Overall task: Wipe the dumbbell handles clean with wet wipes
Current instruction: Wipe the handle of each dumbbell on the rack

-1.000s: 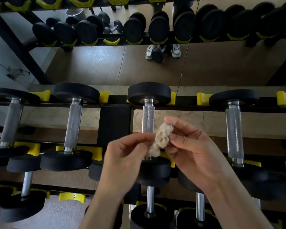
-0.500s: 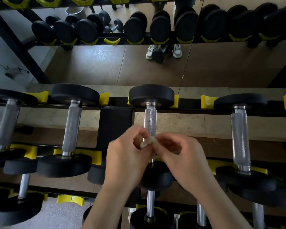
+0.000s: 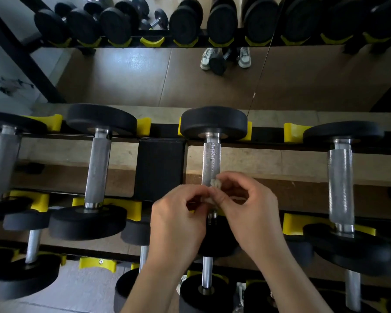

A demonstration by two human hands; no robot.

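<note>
A crumpled greyish wet wipe [image 3: 214, 188] is pinched between the fingertips of my left hand [image 3: 178, 220] and my right hand [image 3: 246, 208]. Both hands sit over the near end of a knurled steel dumbbell handle [image 3: 210, 163] in the middle of the rack's top row. Whether the wipe touches the handle is unclear. That dumbbell's far black head [image 3: 213, 123] is fully visible; my hands hide most of its near head. Similar dumbbell handles lie to the left [image 3: 98, 170] and to the right [image 3: 340, 184].
The black rack has yellow cradles [image 3: 291, 132] and lower rows with several smaller dumbbells [image 3: 207, 274]. A mirror behind the rack reflects more dumbbells and a pair of sneakers [image 3: 209, 58]. A black rack upright [image 3: 160, 168] stands left of the middle handle.
My hands have come together and dropped lower onto the near end of the middle handle. The wipe, loosely hanging a second ago, is now bunched small between my fingertips.
</note>
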